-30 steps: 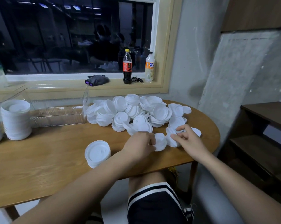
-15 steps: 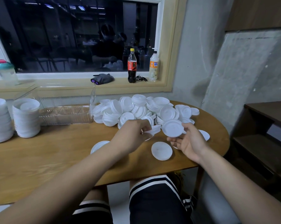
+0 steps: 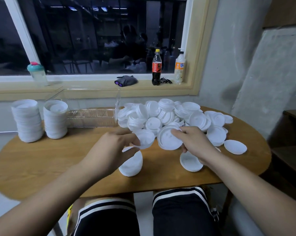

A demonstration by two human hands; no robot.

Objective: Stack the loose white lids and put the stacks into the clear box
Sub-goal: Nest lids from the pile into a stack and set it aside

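Now lifts left lid, pinched in left hand, and right lid, gripped in right hand, off the table, nearly rim to rim, ready for nesting

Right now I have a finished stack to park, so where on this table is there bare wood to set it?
The near-left table is bare, bordered by the two tall stacks, the clear box and the left hand. The far right is crowded: the lid pile and single lids around the right hand.
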